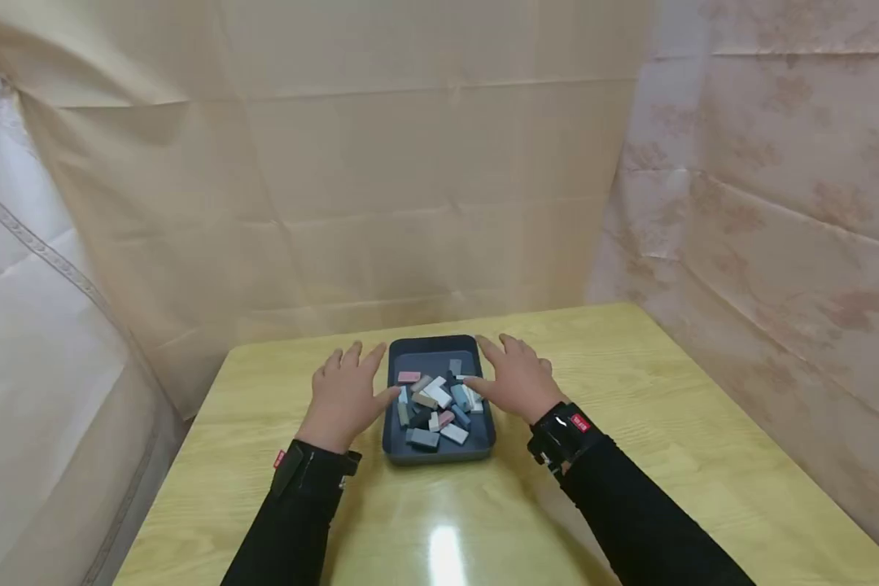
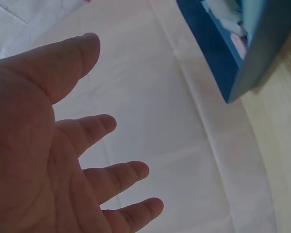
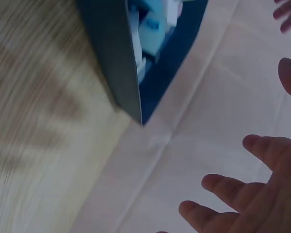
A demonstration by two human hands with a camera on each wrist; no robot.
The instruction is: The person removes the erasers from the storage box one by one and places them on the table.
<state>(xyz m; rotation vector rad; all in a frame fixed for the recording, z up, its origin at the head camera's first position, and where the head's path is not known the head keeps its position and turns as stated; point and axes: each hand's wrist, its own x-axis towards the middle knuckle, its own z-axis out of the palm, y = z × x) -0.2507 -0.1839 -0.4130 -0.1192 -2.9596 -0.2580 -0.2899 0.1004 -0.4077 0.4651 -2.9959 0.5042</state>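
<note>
A dark blue-grey tray stands on the table, holding a loose heap of small rectangular blocks in white, grey, blue, pink and black. Left of the tray hovers my left hand, fingers spread and nothing in it. On the other side is my right hand, also empty, its thumb reaching toward the heap in the head view. Both wrist views show a gap between the fingers and the tray: the left wrist view has the tray wall at upper right, the right wrist view has the tray wall at upper left.
The pale wooden table extends around the tray, with a bright reflection near its front. A beige cloth hangs behind it. White cloth hangs at the left and flowered cloth at the right.
</note>
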